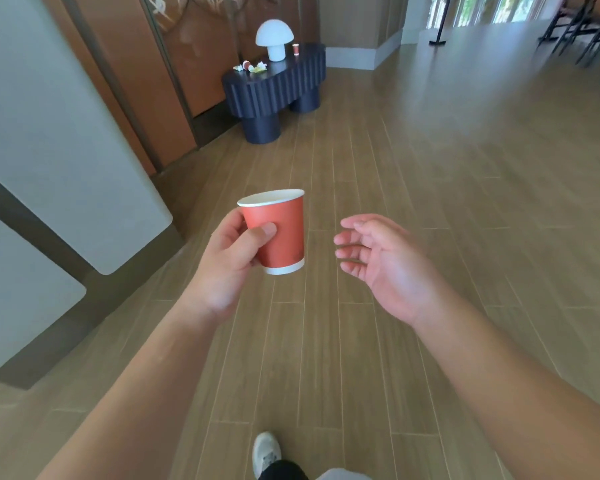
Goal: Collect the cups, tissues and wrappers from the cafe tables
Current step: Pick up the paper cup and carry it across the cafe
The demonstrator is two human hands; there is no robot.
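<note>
Head view: left hand (227,261) grips a red paper cup (279,232) upright; right hand (385,259) hangs empty, fingers relaxed. More cups and crumpled litter (253,66) wait on the dark counter (278,81) ahead; approach level, then gather with the free hand.

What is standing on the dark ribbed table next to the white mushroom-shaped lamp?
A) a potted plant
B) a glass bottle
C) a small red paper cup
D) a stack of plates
C: a small red paper cup stands upright on the dark ribbed table, just right of the white mushroom-shaped lamp.
</note>
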